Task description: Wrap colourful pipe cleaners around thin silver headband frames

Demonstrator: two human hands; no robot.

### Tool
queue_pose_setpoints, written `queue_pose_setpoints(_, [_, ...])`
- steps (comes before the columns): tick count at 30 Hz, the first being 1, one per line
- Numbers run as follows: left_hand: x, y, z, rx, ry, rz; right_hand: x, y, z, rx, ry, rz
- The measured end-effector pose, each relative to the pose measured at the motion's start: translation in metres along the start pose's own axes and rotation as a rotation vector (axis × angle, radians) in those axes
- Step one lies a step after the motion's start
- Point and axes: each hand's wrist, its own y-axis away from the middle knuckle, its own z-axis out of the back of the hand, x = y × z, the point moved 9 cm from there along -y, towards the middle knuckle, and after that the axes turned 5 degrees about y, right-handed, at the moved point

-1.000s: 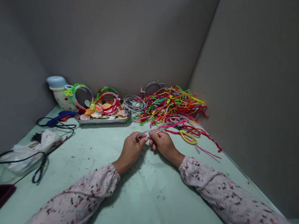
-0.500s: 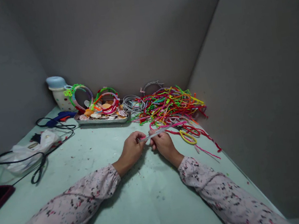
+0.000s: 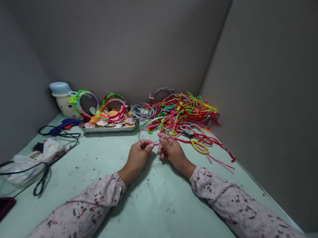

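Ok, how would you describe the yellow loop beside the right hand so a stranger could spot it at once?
On the pale green table, find the tangled heap of colourful strands. At its near side, just right of the right hand, lies the loop. It's a plain yellow oval, unlike the long red strand trailing nearby.

We stretch both arms forward, our left forearm [image 3: 80, 214] and right forearm [image 3: 235, 199] slanting inward so that our hands nearly meet. Our left hand [image 3: 137, 156] points toward our right hand [image 3: 173, 150], a narrow gap between them. We pinch with the left thumb and index finger. On the right, we press thumb and index finger together, with lower fingers curled beneath. Our wrists, left [image 3: 122, 177] and right [image 3: 191, 169], are bare behind the hands.
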Motion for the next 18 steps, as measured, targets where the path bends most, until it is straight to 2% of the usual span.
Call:
queue_pose_setpoints(5, [-0.004, 0.003, -0.004, 0.038, 0.074, 0.007, -0.007, -0.004, 0.001, 0.033, -0.108, -0.050])
queue_pose_setpoints(9, [-0.006, 0.002, -0.002, 0.040, 0.163, -0.013, -0.013, -0.007, 0.008, -0.023, -0.182, -0.087])
queue_pose_setpoints(11, [-0.004, 0.001, 0.001, 0.020, 0.194, -0.002, -0.010, -0.007, 0.011, -0.060, -0.199, -0.056])
queue_pose_setpoints(15, [0.001, -0.001, 0.003, -0.001, 0.243, 0.039, 0.004, 0.000, 0.013, -0.098, -0.115, 0.061])
queue_pose_setpoints(18, [0.004, -0.002, 0.004, -0.013, 0.294, 0.049, 0.007, 0.003, 0.004, -0.039, 0.008, 0.090])
